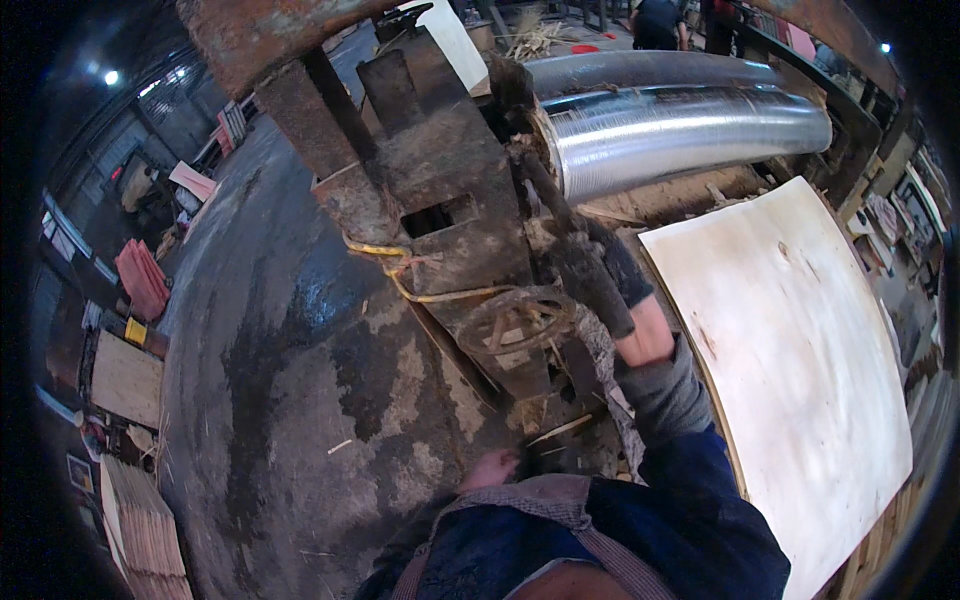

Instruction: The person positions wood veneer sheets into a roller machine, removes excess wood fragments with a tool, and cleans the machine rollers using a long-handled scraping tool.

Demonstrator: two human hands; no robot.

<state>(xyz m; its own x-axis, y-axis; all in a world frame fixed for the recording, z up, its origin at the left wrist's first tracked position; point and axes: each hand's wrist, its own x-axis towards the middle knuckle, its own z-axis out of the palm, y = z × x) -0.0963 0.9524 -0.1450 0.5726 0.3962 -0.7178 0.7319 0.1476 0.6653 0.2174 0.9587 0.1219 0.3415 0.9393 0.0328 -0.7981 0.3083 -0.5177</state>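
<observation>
My right hand [625, 272], in a dark glove, reaches forward against the rusty side of a machine, beside a thick dark metal bar [603, 290]. Its fingers are hidden there. Low in front of my body is my bare left hand [488, 470], its fingers curled in; whatever they may hold is out of sight. Between the hands and the machine frame [430, 160] sits a dirty spoked handwheel [515, 322]. To the right of my right arm lies a large pale wood veneer sheet [790, 350]. Shiny metal rollers [690, 135] run across beyond it.
A yellow cable [440, 294] hangs round the machine frame. Veneer stacks [145, 525] and a pinkish bundle [143, 278] stand along the left. Wood scraps lie on the stained floor [300, 400]. Other people [658, 22] are at the far side, and one [140, 188] at far left.
</observation>
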